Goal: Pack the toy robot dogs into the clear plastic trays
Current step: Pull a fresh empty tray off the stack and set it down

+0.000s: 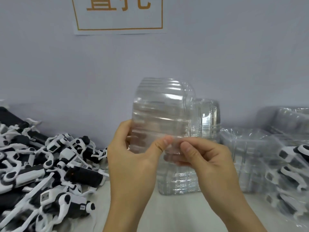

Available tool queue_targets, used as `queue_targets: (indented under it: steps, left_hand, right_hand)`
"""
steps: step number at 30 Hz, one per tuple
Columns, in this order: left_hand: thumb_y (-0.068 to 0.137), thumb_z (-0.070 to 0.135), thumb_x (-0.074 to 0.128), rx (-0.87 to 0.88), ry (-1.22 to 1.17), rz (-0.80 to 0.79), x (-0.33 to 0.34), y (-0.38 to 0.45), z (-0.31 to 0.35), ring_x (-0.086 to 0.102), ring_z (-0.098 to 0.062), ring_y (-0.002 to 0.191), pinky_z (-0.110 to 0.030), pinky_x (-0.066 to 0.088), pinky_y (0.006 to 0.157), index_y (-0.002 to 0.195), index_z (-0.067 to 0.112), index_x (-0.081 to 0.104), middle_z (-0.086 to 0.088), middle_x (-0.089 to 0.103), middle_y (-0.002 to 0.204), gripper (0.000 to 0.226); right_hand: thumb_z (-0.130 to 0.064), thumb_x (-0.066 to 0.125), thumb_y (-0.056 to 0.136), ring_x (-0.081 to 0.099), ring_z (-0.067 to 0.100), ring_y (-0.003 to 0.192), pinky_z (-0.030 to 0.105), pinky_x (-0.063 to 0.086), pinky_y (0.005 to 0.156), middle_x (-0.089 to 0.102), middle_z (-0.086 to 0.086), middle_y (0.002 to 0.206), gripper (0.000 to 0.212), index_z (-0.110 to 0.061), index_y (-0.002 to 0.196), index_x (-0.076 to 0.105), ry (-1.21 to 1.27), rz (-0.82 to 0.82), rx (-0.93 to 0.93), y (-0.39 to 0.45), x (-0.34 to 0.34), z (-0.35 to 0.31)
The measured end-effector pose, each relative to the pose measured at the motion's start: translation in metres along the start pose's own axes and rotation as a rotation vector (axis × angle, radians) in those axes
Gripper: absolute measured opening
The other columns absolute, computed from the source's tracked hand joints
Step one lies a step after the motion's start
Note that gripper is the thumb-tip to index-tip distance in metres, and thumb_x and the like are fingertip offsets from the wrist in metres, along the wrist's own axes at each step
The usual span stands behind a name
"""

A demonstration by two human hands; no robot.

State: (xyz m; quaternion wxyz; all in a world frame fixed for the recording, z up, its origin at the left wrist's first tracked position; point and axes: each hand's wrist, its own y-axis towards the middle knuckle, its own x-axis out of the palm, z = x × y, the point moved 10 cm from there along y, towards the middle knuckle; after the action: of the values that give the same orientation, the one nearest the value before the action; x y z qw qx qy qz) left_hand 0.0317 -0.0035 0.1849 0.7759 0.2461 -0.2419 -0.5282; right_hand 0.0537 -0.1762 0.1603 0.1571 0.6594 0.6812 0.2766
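While both hands pinch empty tray stack [160, 114], packed trays [284, 164] right.

- There is just one view. It comes from a camera worn on the person's head.
- It looks forward and a bit down, over the table [175, 215] toward the far wall [217, 47].
- It is very close: the left hand [133, 158] and the right hand [205, 158] fill the near middle, holding a stack of clear trays [160, 114] up in front of the lens.
- The wide lens takes in a lot to each side: a pile of toy robot dogs [50, 164] on the left and packed trays [275, 164] on the right.
- A paper sign [118, 15] on the wall is cut off by the top edge.
- With only one camera, no part of the scene is shared with another view.
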Motion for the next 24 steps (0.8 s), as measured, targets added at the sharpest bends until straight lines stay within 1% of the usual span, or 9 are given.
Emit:
queue_targets:
  steps: [2,4,6,9,11,15,19,22,24]
  left_hand:
    - [0.057,0.040,0.087,-0.045,0.021,0.015,-0.004,0.001,-0.008,0.067,-0.006,0.081,-0.018,0.050,0.067,0.094,0.033,0.069,0.014,0.073,0.085,0.041]
    - [0.055,0.044,0.085,-0.099,0.039,0.035,-0.007,0.002,-0.017,0.065,-0.003,0.083,-0.014,0.047,0.066,0.101,0.038,0.066,0.013,0.070,0.089,0.050]
    - [0.059,0.043,0.086,-0.142,0.064,0.036,-0.007,0.002,-0.024,0.063,0.000,0.083,-0.012,0.046,0.066,0.107,0.046,0.059,0.010,0.067,0.094,0.056]
    - [0.073,0.042,0.081,-0.155,0.128,-0.034,0.000,-0.001,-0.026,0.061,0.003,0.086,-0.020,0.047,0.073,0.120,0.051,0.049,0.009,0.062,0.103,0.058]
    - [0.073,0.049,0.080,-0.161,0.142,-0.105,0.006,-0.003,-0.027,0.060,0.003,0.095,-0.025,0.050,0.082,0.129,0.054,0.042,0.012,0.060,0.109,0.067]
    - [0.057,0.054,0.087,-0.161,0.169,-0.245,0.018,-0.008,-0.027,0.042,0.021,0.114,-0.007,0.039,0.080,0.135,0.066,0.023,0.030,0.044,0.126,0.101]
    - [0.051,0.063,0.081,-0.161,0.220,-0.315,0.022,-0.010,-0.029,0.037,0.009,0.128,-0.007,0.035,0.086,0.138,0.067,0.014,0.023,0.039,0.137,0.109]
    - [0.055,0.066,0.077,-0.136,0.234,-0.338,0.024,-0.011,-0.029,0.036,0.007,0.130,-0.006,0.034,0.088,0.142,0.064,0.012,0.028,0.036,0.135,0.109]
    - [0.056,0.070,0.073,-0.118,0.226,-0.330,0.023,-0.010,-0.028,0.039,0.003,0.130,-0.010,0.036,0.092,0.146,0.061,0.013,0.024,0.039,0.137,0.108]
  right_hand:
    - [-0.022,0.058,0.086,0.077,0.027,0.076,0.026,0.060,0.066,0.079,0.005,0.086,0.023,-0.020,0.089,0.080,0.021,-0.017,0.046,-0.001,0.006,0.004]
    - [-0.014,0.055,0.092,0.077,0.027,0.076,0.022,0.057,0.061,0.078,0.006,0.085,0.027,-0.024,0.087,0.080,0.044,-0.026,0.088,-0.002,0.011,0.010]
    - [-0.004,0.053,0.097,0.077,0.028,0.075,0.022,0.056,0.059,0.078,0.010,0.081,0.031,-0.015,0.086,0.079,0.045,-0.020,0.124,-0.003,0.011,0.016]
    - [0.000,0.054,0.098,0.076,0.027,0.072,0.024,0.057,0.058,0.076,0.012,0.077,0.026,-0.008,0.088,0.077,0.037,0.012,0.143,-0.004,0.010,0.019]
    - [0.000,0.057,0.097,0.076,0.024,0.069,0.024,0.058,0.059,0.076,0.012,0.074,0.026,-0.009,0.085,0.078,0.029,0.044,0.141,-0.004,0.008,0.018]
    - [-0.004,0.062,0.093,0.076,0.026,0.074,0.024,0.059,0.063,0.076,0.014,0.077,0.019,-0.008,0.085,0.080,0.090,0.134,0.187,-0.005,-0.001,0.025]
    - [-0.007,0.063,0.087,0.076,0.037,0.081,0.033,0.062,0.067,0.076,0.016,0.082,0.018,-0.010,0.082,0.080,0.205,0.085,0.257,-0.003,0.002,0.031]
    - [-0.019,0.064,0.075,0.075,0.038,0.086,0.033,0.061,0.067,0.076,0.018,0.084,0.020,-0.012,0.084,0.081,0.204,0.036,0.275,-0.004,0.002,0.030]
    - [-0.021,0.064,0.076,0.075,0.037,0.087,0.033,0.061,0.069,0.076,0.018,0.087,0.022,-0.014,0.087,0.082,0.187,0.018,0.264,-0.004,0.003,0.027]
